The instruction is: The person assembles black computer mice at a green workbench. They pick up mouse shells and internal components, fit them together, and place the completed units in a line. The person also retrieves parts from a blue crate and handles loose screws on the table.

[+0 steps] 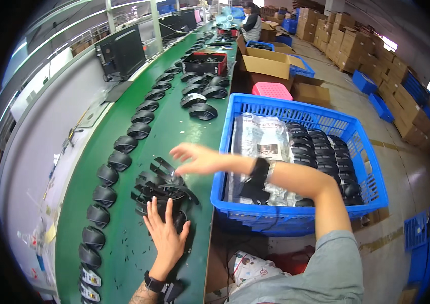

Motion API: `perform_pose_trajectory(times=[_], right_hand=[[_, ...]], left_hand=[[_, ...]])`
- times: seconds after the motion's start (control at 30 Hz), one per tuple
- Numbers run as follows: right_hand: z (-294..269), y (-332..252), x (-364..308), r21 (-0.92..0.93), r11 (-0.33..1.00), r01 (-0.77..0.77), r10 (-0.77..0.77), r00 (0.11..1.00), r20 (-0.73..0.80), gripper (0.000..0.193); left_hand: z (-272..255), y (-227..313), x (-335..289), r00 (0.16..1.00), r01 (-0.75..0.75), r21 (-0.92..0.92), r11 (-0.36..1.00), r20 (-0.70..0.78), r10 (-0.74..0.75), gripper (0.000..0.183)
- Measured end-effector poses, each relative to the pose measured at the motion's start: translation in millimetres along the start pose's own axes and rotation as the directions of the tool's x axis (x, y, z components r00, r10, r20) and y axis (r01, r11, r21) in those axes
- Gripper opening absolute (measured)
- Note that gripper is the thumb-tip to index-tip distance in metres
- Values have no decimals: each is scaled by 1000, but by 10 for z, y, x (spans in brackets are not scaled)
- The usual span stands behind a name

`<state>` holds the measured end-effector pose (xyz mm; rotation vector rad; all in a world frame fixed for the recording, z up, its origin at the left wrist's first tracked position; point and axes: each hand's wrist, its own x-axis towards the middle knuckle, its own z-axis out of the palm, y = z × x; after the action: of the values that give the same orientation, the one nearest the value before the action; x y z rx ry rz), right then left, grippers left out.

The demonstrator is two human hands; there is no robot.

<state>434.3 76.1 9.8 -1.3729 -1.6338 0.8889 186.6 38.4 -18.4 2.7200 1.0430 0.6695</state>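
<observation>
Loosely, both hands (168, 235) (194, 158) spread at black parts (148, 180), near printed silvery wrapping (250, 144) in a blue crate (316, 217).

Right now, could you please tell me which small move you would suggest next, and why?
I would probably lower the right hand and pick one loose piece from the heap of black plastic parts: that hand, motion-blurred, shows no part in its grip near the heap's far right edge, while the left hand, fingers spread, is at the near side.

Right hand (194, 159) — blurry in outline
</observation>
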Motion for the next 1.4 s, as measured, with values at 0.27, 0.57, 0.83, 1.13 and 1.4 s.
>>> perform_pose_trajectory(times=[0.27,0.57,0.83,1.13,1.4], right_hand=[[-2637,1339,-2017,-623,484,-615,181,767,-616,44],[-2401,1685,-2075,-516,219,-828,430,557,-711,94],[-2324,1316,-2337,-596,351,-722,470,686,-555,90],[-2251,1351,-2636,-633,245,-734,459,663,-591,117],[-2242,1166,-2681,-557,320,-767,468,639,-611,106]], left_hand=[[8,-68,35,994,-78,-28,997,-81,76,75],[39,-169,13,993,-77,-98,992,-95,68,66],[72,-177,13,995,-56,-67,996,-92,50,62],[89,-155,-2,992,-59,-77,995,-114,50,56],[66,-161,-33,987,-62,-102,993,-153,46,53]])
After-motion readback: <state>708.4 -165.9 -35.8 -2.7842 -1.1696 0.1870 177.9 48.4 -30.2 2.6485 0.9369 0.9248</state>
